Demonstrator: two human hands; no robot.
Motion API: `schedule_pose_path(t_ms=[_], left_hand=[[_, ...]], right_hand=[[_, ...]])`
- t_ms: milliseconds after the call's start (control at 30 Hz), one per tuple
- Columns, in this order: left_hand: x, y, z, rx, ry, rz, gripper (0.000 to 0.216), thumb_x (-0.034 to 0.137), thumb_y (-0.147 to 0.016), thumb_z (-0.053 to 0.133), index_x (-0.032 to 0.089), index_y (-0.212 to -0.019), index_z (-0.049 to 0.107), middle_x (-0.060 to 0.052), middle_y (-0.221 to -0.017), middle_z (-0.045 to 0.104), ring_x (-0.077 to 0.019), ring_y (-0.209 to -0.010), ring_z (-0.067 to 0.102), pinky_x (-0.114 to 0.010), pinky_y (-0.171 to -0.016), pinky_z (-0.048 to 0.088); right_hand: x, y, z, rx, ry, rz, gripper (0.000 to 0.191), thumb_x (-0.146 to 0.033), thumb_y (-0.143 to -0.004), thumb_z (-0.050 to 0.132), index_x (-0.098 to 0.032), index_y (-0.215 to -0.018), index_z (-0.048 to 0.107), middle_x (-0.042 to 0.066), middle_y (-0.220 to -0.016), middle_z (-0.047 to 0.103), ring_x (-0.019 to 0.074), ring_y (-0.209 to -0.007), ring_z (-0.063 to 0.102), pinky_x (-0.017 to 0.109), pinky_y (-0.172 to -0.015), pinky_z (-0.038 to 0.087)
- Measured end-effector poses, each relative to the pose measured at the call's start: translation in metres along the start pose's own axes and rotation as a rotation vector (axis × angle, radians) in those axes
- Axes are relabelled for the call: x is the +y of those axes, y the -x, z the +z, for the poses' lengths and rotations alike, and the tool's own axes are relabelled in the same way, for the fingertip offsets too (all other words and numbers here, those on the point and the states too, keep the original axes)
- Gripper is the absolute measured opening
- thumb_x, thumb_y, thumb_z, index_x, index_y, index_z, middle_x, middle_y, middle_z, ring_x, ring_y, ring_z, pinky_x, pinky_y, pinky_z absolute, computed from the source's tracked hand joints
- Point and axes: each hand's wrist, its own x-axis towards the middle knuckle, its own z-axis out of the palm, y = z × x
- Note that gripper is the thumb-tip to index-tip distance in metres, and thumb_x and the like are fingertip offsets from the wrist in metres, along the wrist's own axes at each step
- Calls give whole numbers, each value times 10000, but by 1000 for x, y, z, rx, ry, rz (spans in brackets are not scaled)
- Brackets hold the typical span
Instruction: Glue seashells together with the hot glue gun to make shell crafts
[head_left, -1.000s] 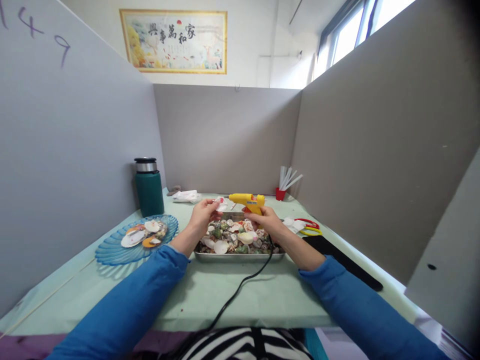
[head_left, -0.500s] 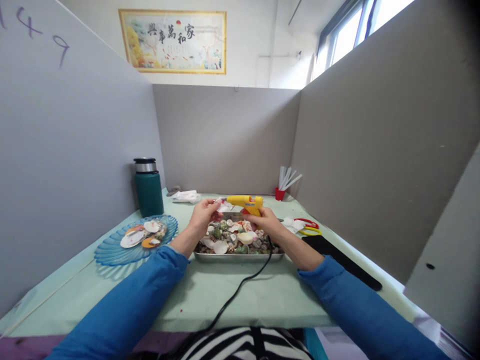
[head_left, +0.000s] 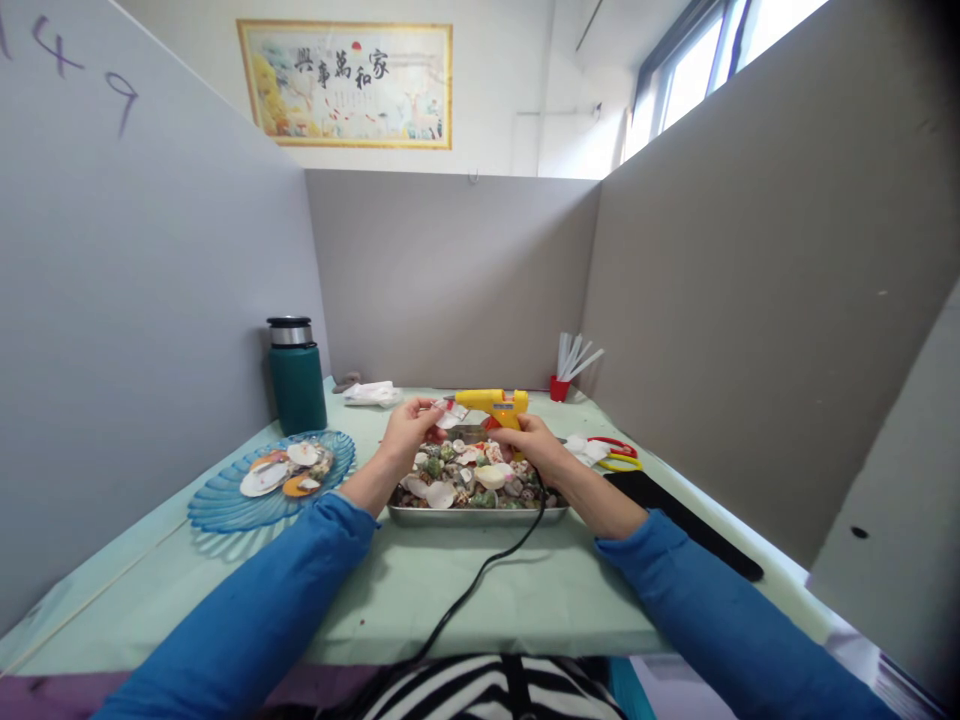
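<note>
My right hand [head_left: 529, 443] is closed round the grip of a yellow glue gun [head_left: 492, 404], held above a metal tray [head_left: 477, 515] heaped with several seashells. The gun's nozzle points left at a small white shell [head_left: 448, 412] pinched in the fingers of my left hand [head_left: 405, 432]. Nozzle and shell look to be touching or nearly so. The gun's black cord [head_left: 472, 578] trails down towards me over the tray's front edge.
A blue glass plate [head_left: 225, 505] with a few shells lies at the left, a green flask [head_left: 298, 376] behind it. Red-and-yellow scissors [head_left: 619, 453], a red cup of glue sticks [head_left: 561, 386] and a black flat object [head_left: 679, 518] are at the right. Partition walls close in three sides.
The glue gun's nozzle has moved left to meet the shell in my left hand. Both hands have stayed above the tray.
</note>
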Motion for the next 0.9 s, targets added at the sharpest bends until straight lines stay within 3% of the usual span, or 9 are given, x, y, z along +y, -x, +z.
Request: schedule_pose_path(t_ms=[367, 700, 900], left_hand=[[0, 0, 0, -5, -47, 19, 366, 374, -621, 725, 140, -828, 536, 17, -561, 602, -91, -427, 545, -192, -431, 444], [0, -1, -1, 69, 10, 16, 383, 357, -595, 742, 140, -832, 533, 28, -513, 573, -84, -417, 525, -176, -418, 425], [-1, -1, 0, 30, -5, 30, 377, 365, -606, 734, 141, -834, 534, 24, -504, 573, -88, -420, 530, -176, -420, 429]], right_hand=[[-1, 1, 1, 13, 9, 3, 306, -310, -638, 658, -105, -865, 638, -58, -427, 480, 74, -421, 404, 215, -459, 285], [-1, 1, 0, 11, 20, 6, 261, -295, -645, 654, -113, -832, 637, -58, -424, 476, 71, -420, 402, 212, -456, 286], [2, -1, -1, 6, 14, -12, 285, -299, -640, 654, -108, -851, 640, -60, -430, 476, 72, -414, 405, 214, -452, 285]])
